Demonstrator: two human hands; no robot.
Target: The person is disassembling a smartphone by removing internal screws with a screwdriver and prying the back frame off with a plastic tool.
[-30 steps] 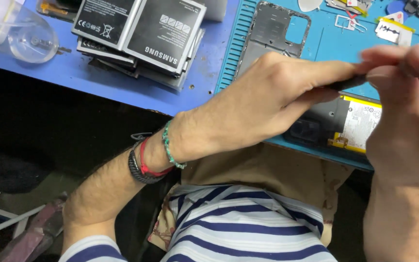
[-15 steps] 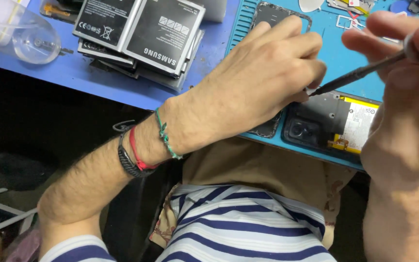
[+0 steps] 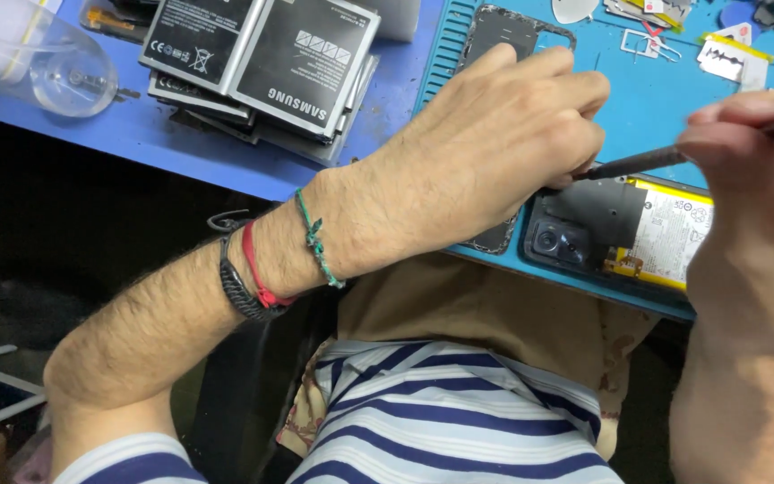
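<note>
Opened phone (image 3: pixel 615 235), yellow-labelled battery exposed

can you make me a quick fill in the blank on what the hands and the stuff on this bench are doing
1. The right hand holds a thin dark ____ whose tip points at the opened phone.
2. The left hand rests on the opened phone, which lies on a ____ mat.
3. The left wrist wears a black, a green and a ____ band.
4. A pile of flat black ____ lies at the top left of the blue table.

Missing words: tool; blue; red; batteries
</note>
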